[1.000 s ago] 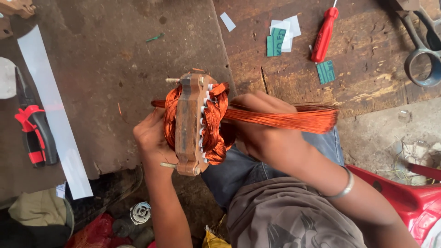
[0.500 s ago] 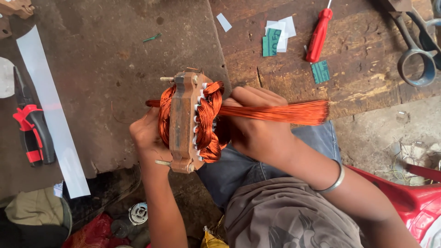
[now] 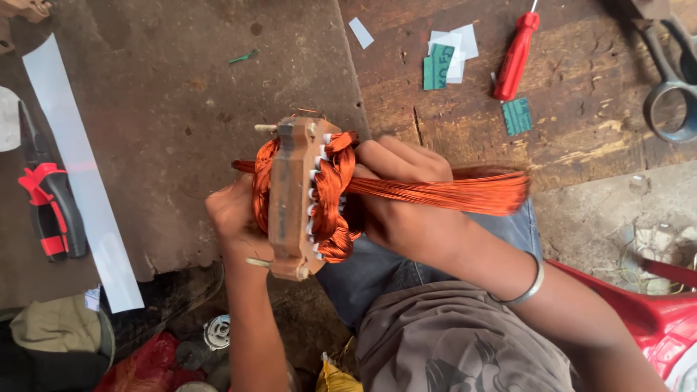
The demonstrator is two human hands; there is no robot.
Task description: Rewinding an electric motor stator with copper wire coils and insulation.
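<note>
A motor stator (image 3: 290,196), a brownish metal ring wound with orange copper coils (image 3: 330,196), stands on edge above my lap. My left hand (image 3: 231,218) grips it from the left side. My right hand (image 3: 406,199) presses on the coils at its right face, fingers curled over the winding. A loose bundle of copper wire (image 3: 465,192) runs out to the right from under that hand. White slot-insulation strips show along the stator's rim.
On the worn bench lie a red screwdriver (image 3: 515,54), green and white paper scraps (image 3: 444,59), scissors (image 3: 671,87) at the far right, red-and-black pliers (image 3: 47,207) and a long white paper strip (image 3: 80,167) at the left. A red plastic seat (image 3: 653,319) is at lower right.
Both hands and the stator have shifted slightly left and down in view; the right hand's fingers have moved further over the coil. The wire bundle stays stretched to the right.
</note>
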